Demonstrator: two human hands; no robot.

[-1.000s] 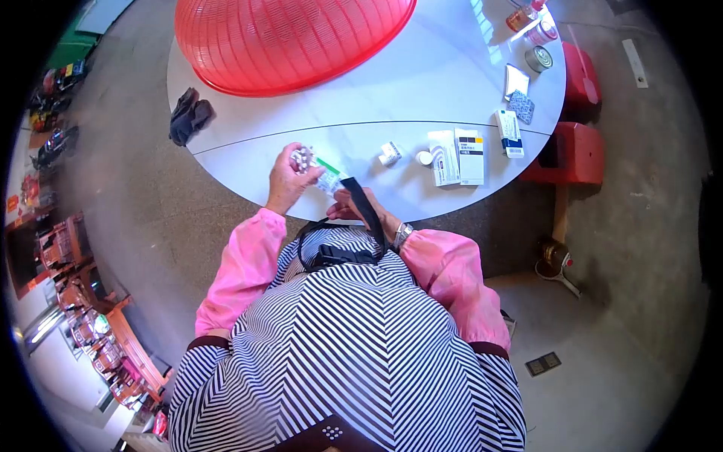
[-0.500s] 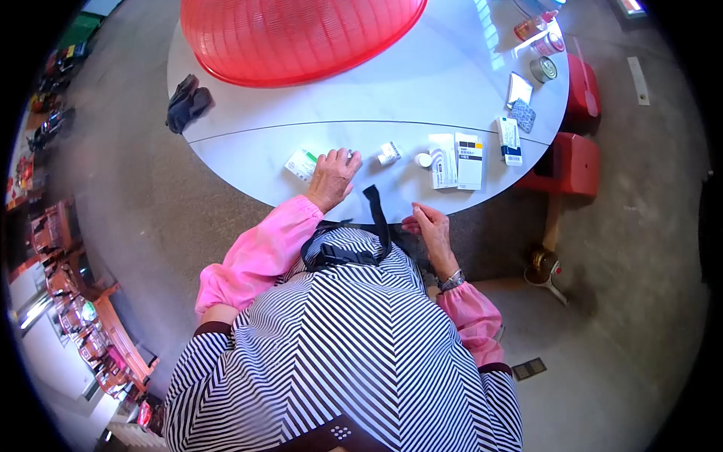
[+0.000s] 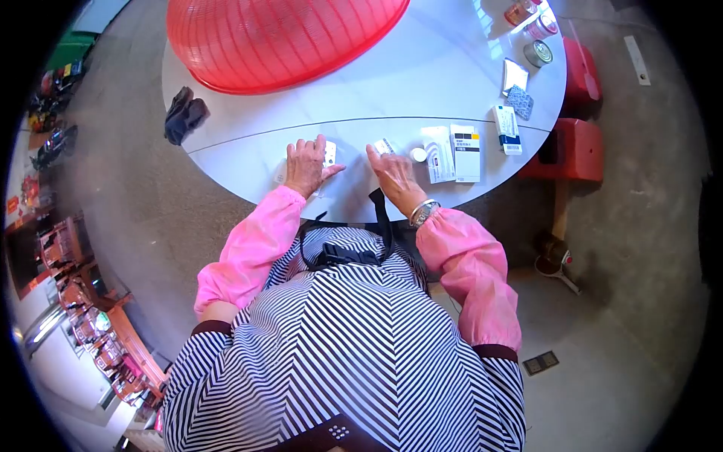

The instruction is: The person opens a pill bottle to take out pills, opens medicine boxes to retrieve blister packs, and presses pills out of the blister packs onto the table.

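Note:
My left hand (image 3: 305, 169) lies palm down over a pale box (image 3: 282, 172), fingers spread and thumb out to the right. A small white item with dark dots (image 3: 330, 154) shows beside its fingertips; whether they touch is unclear. My right hand (image 3: 398, 181) is at the near side of a small white bottle (image 3: 385, 146), which lies on its side. Its index finger is stretched out by the bottle's left end, and the other fingers are partly hidden. A round white cap (image 3: 418, 154) sits right of the bottle, next to a white leaflet or box (image 3: 438, 154) and an upright-facing white box (image 3: 466, 154).
A large red mesh cover (image 3: 286, 41) stands on the white round table (image 3: 248, 135). Dark cloth (image 3: 184, 115) lies at the left edge. On the right are a blue-white box (image 3: 507, 129), a blister pack (image 3: 519, 102) and a tin (image 3: 538, 53). Red stools (image 3: 576, 151) stand beyond.
My left hand has moved left over the box and spread its fingers. My right hand has come up from the table's near edge to the bottle.

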